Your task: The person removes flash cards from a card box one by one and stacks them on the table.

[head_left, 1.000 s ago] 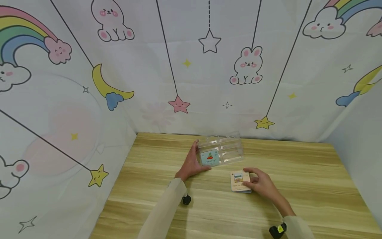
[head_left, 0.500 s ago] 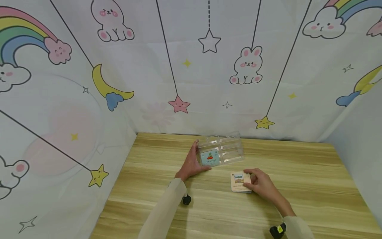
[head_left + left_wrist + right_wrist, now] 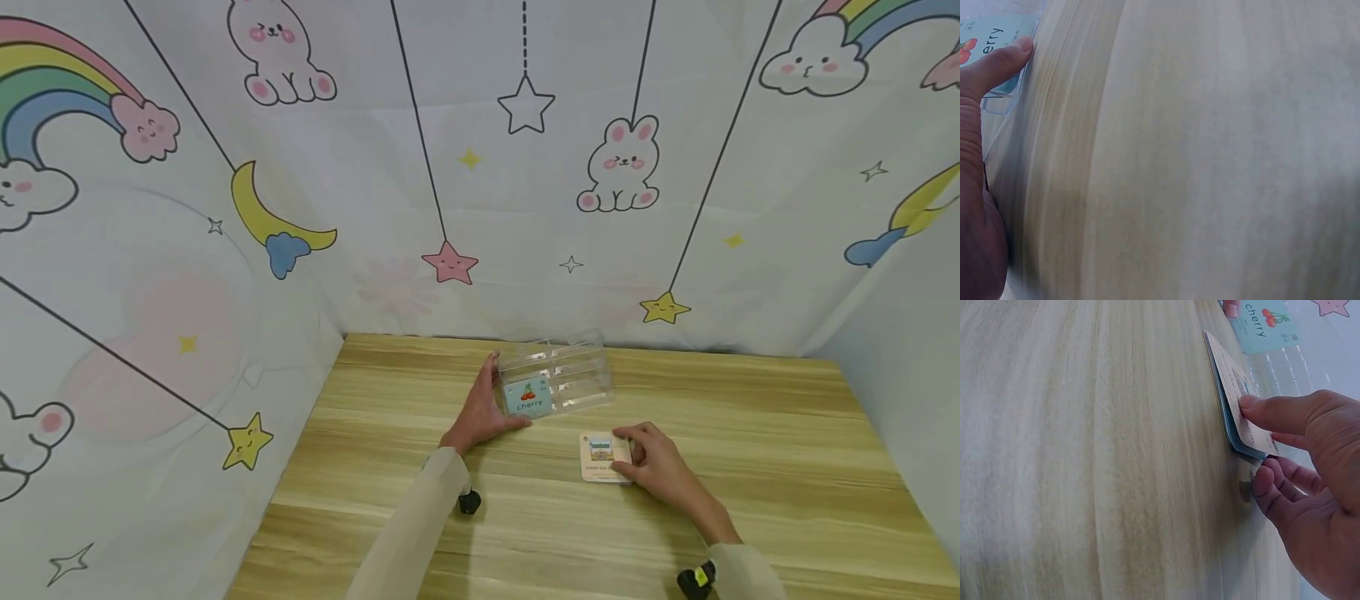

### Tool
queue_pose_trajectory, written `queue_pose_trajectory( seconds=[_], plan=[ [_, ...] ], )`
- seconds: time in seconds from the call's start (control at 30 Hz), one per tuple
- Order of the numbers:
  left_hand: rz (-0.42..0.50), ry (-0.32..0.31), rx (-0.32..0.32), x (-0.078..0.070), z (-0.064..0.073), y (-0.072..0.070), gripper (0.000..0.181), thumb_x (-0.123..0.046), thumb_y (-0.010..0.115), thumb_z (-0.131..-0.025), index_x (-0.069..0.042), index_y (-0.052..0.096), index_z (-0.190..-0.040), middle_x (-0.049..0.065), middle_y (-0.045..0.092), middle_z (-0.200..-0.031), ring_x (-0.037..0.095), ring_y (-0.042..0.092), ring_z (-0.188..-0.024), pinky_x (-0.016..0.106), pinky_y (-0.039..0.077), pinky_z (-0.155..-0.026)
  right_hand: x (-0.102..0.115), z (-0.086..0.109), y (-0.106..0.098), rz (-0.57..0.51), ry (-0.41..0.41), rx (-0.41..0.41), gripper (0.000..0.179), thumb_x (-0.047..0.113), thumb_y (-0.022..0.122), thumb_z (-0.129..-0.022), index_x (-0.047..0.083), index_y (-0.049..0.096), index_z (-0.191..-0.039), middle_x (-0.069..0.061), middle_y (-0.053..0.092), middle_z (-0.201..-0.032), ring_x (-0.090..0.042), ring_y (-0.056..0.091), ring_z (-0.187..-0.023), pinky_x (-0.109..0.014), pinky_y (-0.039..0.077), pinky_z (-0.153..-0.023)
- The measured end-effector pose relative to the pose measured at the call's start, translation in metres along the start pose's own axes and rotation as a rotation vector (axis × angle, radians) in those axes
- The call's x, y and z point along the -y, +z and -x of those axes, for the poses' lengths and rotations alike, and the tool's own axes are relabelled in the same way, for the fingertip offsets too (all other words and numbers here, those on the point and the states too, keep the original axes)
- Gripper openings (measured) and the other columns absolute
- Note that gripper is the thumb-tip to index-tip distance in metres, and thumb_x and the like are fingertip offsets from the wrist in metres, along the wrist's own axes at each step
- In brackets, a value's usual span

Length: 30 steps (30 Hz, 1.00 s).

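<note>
A clear plastic organizer box (image 3: 583,390) with several compartments stands near the back of the table. A pale blue cherry flash card (image 3: 528,400) shows in its front left compartment. My left hand (image 3: 480,414) grips the box at its left side, the thumb along the front edge and the other fingers toward the back. To the front right, my right hand (image 3: 660,463) pinches a small stack of flash cards (image 3: 596,473). The top card is cream with a printed picture; bluish cards show beneath it in the right wrist view, where the thumb (image 3: 1272,412) presses on the top face.
The wooden table (image 3: 765,450) runs back to a white cloth (image 3: 517,208) printed with stars, rabbits and rainbows, which also hangs along the left. Black wrist devices (image 3: 469,502) sit at both cuffs. A pale surface (image 3: 900,375) borders the right.
The stack under my right hand has become more squared: the blue edge that stuck out below the top card is now covered. My left hand and the box have stayed in place.
</note>
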<state>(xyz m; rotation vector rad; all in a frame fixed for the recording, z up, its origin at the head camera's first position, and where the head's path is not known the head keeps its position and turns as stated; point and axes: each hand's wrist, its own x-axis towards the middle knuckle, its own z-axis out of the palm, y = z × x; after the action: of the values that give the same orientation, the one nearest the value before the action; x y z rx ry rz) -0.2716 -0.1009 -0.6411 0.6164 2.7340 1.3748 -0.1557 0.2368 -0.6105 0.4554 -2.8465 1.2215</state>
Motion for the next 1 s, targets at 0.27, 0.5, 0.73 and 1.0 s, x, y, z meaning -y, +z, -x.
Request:
queue_pose_trajectory(
  seconds=[0.27, 0.5, 0.73, 1.0],
  plan=[
    [0.000, -0.010, 0.001, -0.0012, 0.0008, -0.0005, 0.137, -0.045, 0.097, -0.070, -0.027, 0.000, -0.166, 0.014, 0.038, -0.158, 0.027, 0.041, -0.144, 0.044, 0.035, -0.118, 0.0012, 0.0003, 0.0009, 0.026, 0.029, 0.013, 0.048, 0.012, 0.088, -0.085, -0.003, 0.068, -0.127, -0.009, 0.056, -0.104, -0.012, 0.044, -0.073, -0.027, 0.038, -0.062],
    [0.009, -0.006, 0.004, -0.0014, 0.0014, -0.0011, 0.137, -0.045, 0.097, -0.070, -0.026, 0.001, -0.166, 0.014, 0.036, -0.159, 0.028, 0.040, -0.144, 0.045, 0.036, -0.118, 0.0009, 0.0004, 0.0027, 0.047, 0.033, 0.025, 0.048, 0.013, 0.088, -0.085, -0.002, 0.069, -0.126, -0.011, 0.056, -0.106, -0.011, 0.042, -0.071, -0.027, 0.038, -0.062],
    [0.004, 0.002, 0.000, 0.0004, 0.0014, -0.0009, 0.137, -0.047, 0.096, -0.070, -0.026, 0.001, -0.166, 0.016, 0.037, -0.159, 0.029, 0.041, -0.144, 0.047, 0.036, -0.118, 0.0016, 0.0002, 0.0033, 0.056, 0.046, 0.036, 0.043, 0.013, 0.087, -0.085, -0.003, 0.070, -0.121, -0.017, 0.057, -0.113, -0.011, 0.042, -0.071, -0.027, 0.038, -0.061],
    [-0.006, -0.010, 0.010, -0.0010, 0.0015, -0.0014, 0.137, -0.046, 0.096, -0.071, -0.025, 0.000, -0.166, 0.014, 0.037, -0.159, 0.027, 0.040, -0.144, 0.045, 0.035, -0.119, 0.0029, 0.0006, 0.0007, 0.061, 0.039, 0.033, 0.045, 0.017, 0.086, -0.087, -0.002, 0.070, -0.124, -0.015, 0.057, -0.111, -0.012, 0.042, -0.072, -0.027, 0.037, -0.061]
  ],
)
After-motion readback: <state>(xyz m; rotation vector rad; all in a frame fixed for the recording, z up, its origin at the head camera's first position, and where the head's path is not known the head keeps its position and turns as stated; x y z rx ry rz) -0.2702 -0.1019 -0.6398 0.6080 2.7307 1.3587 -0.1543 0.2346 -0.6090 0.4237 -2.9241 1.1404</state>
